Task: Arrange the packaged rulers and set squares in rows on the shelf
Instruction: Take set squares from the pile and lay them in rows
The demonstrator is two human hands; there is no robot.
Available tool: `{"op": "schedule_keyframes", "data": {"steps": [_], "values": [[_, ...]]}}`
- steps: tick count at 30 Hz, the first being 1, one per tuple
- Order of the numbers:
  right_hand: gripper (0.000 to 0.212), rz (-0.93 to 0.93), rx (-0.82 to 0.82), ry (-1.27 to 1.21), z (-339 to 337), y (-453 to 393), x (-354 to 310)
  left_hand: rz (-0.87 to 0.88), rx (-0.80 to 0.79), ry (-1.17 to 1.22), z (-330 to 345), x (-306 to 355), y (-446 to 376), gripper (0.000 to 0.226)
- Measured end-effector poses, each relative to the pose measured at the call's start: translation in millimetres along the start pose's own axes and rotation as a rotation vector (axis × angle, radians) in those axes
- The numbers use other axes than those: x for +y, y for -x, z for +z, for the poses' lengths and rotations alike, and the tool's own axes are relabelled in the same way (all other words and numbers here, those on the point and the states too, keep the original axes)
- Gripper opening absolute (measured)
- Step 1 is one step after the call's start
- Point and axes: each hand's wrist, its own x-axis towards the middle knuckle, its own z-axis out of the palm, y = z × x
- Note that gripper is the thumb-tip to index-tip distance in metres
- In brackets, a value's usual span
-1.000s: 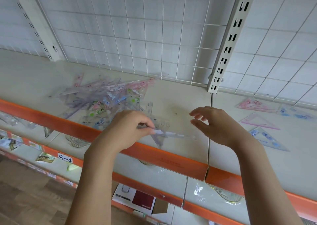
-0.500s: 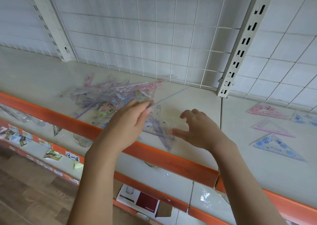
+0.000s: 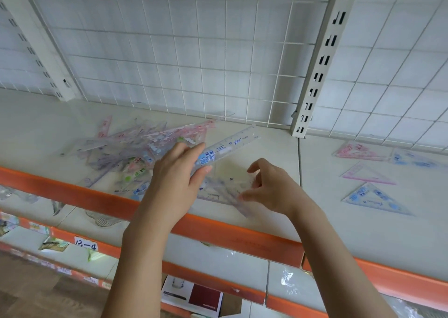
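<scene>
Left hand (image 3: 180, 179): fingers nearly straight, thumb underneath, pinching the near end of a clear packaged ruler (image 3: 228, 148) with blue print; the ruler slants up and away from the hand toward the wire grid back panel (image 3: 194, 50). Right hand (image 3: 271, 191): fingers curled, pinching the edge of a clear packaged set square (image 3: 225, 186) that lies low over the shelf (image 3: 266, 148), between the two hands. Loose pile of packaged rulers and set squares (image 3: 135, 152): on the shelf just beyond and left of the left hand, pink, blue and green prints mixed. Laid out well to the right of the right hand: a pink set square (image 3: 361, 151) at the back, a blue one (image 3: 414, 160) beside it, a second pink one (image 3: 366, 174) nearer, a blue-printed one (image 3: 373, 198) nearest. Orange shelf edge (image 3: 72, 191): runs below both wrists.
</scene>
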Motion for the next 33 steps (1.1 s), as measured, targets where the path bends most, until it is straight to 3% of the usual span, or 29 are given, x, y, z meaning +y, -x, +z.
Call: {"op": "schedule_keyframes", "data": {"steps": [3,7,12,16,23,29,33], "values": [[0.037,0.012,0.077,-0.128,-4,4,5,0.051,0.001,0.027,5,7,-3,0.042],[0.01,0.021,0.21,-0.113,-17,14,16,0.099,-0.01,0.046,13,16,-8,0.039],[0.013,0.064,0.329,-0.172,-46,41,34,0.142,-0.008,0.119,30,43,-15,0.034],[0.011,0.094,0.44,-0.069,-68,64,60,0.231,-0.042,0.146,48,71,-23,0.029],[0.06,0.095,0.5,0.049,-111,109,115,0.288,-0.101,0.178,82,129,-29,0.03],[0.074,0.046,0.452,0.13,-155,140,166,0.273,-0.101,0.173,117,197,-26,0.04],[0.068,0.033,0.482,0.145,-188,162,201,0.274,-0.085,0.175,143,245,-22,0.037]]}}
